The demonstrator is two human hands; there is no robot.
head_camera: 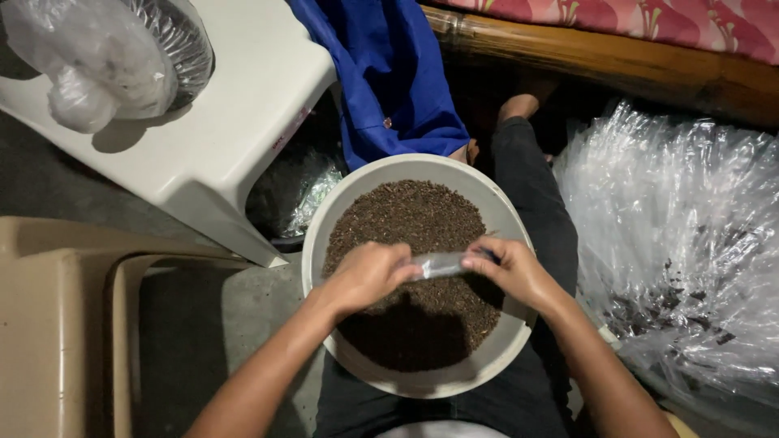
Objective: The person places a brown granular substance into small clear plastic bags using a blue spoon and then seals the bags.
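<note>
A: Hands first. What is each one doing?

B: The left hand (367, 274) is curled closed, fingers pinching one end of a small clear bag (442, 263). The right hand (511, 268) pinches the other end between thumb and fingers. The bag is stretched flat between them.

A: Where is the bag?

B: In the air, just above a round white basin (487, 367) that rests on the person's lap. The basin holds a layer of dark brown, coarse grains (406, 219); I cannot tell what they are. The hands throw a shadow on the near part of the grains.

A: Anything inside the bag?

B: Too blurred to tell.

A: What lies around?

B: Black trousers (535, 195) run out from under the basin, with a bare foot (519, 105) at the far end. On the right is a big heap of clear plastic bags (673, 235), with some dark bits showing low in it. On the left is a white plastic stool (235, 105), carrying a crumpled plastic bag (89, 57) in a wire basket (182, 40). A tan plastic chair (57, 324) stands at the near left. A blue cloth (398, 73) hangs down beyond the basin, and a bamboo bed rail (617, 65) crosses the top, with a red patterned mattress (649, 20) above it.
</note>
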